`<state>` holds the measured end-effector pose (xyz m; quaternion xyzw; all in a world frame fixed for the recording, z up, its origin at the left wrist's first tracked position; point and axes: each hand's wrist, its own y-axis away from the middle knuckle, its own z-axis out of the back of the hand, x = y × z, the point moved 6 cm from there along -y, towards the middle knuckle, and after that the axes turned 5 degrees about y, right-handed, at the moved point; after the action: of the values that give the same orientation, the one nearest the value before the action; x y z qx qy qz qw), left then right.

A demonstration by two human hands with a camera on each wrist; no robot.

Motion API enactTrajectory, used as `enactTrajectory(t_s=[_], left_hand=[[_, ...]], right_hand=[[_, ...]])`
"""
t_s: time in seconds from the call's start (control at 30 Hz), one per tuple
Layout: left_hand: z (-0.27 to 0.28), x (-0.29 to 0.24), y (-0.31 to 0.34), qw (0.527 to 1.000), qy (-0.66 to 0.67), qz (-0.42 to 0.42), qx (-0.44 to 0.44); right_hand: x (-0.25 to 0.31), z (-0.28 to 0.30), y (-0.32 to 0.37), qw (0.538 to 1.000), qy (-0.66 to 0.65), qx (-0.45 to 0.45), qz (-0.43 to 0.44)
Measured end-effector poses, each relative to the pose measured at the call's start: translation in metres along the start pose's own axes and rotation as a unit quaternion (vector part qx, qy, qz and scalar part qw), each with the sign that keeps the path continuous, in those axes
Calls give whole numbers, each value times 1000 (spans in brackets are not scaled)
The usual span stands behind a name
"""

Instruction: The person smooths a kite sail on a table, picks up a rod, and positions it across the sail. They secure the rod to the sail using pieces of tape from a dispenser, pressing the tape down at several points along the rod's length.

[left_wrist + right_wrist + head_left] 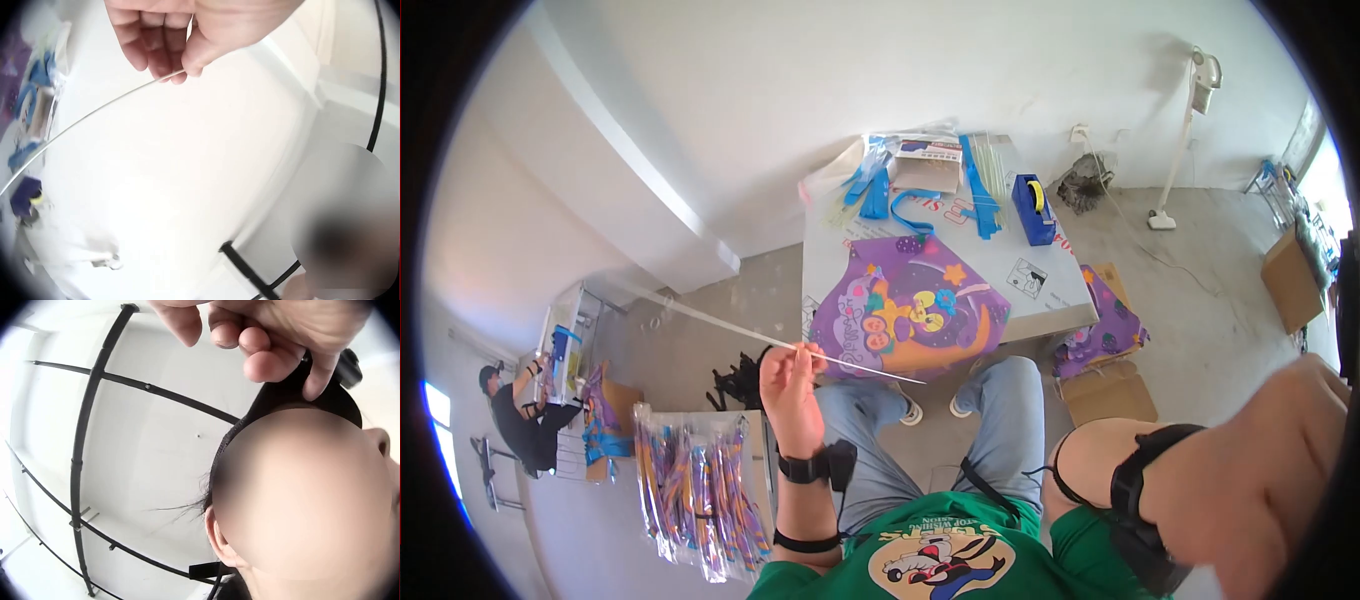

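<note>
Worktop [1062,298] bears purple printed sheet [910,310]; left hand [790,377] pinches thin white rod [870,370]. Right hand [278,328] at black cap [269,400]; cannot tell its grip.

The head view is bright, bowed like a fisheye with black corners and bluish rims. White light glares through the window [438,405] at far left; a soft shadow greys the wall [820,80] beside the table's [1060,280] back-left corner. Clear plastic packets [703,490] glint. Both wrist views are washed out, each with a heavily blurred patch.
</note>
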<state>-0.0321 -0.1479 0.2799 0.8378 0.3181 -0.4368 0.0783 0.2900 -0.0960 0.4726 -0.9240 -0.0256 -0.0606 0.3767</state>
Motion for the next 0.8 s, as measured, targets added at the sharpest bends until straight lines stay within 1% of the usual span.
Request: enactTrajectory(t_s=[0.03,0.07,0.1,0.13,0.17,0.2,0.23,0.27,0.3,0.33,0.37,0.43,0.5,0.53,0.6,0.63,0.7,0.73,0.8], left_hand=[[-1,-2,-6,989,-143,-24,7],[-3,-2,-12,958,-282,-44,16],[-2,3,-20,926,-372,-60,38],[3,10,-29,928,-368,-54,32],[-7,13,-34,843,-507,-152,101],[-17,24,-35,723,-625,-242,168],[-18,40,-39,706,-637,-250,185],[-13,56,-46,709,-636,-242,184],[-9,79,-51,678,-663,-227,224],[-6,103,-53,644,-686,-211,265],[0,123,-57,626,-705,-185,276],[8,154,-65,630,-694,-185,297],[14,183,-70,626,-685,-198,316],[16,194,-74,628,-685,-193,316],[17,218,-78,620,-687,-163,341],[17,225,-81,622,-686,-158,341],[18,243,-84,599,-710,-132,345],[21,252,-86,602,-711,-125,342],[26,266,-88,613,-700,-142,338]], right_hand=[[0,4,-1,1000,3,-5,-5],[0,7,-2,1000,8,-10,-11],[1,11,-3,1000,13,-13,-17],[2,14,-6,999,18,-17,-24],[1,14,-9,999,23,-21,-31],[-1,42,-6,989,123,-79,-34],[-2,81,5,965,222,-134,-37],[-6,123,19,935,282,-203,-74],[-7,166,36,894,342,-269,-109],[-10,207,52,854,390,-303,-164],[-13,248,69,807,436,-336,-216],[-13,321,103,727,534,-361,-238],[-16,378,136,645,596,-394,-272],[-21,394,140,641,598,-394,-275],[-38,421,159,654,537,-415,-335],[-45,430,164,671,498,-426,-347],[-55,448,167,667,503,-424,-349],[-61,455,168,670,505,-421,-344],[-65,468,172,662,505,-433,-347]])
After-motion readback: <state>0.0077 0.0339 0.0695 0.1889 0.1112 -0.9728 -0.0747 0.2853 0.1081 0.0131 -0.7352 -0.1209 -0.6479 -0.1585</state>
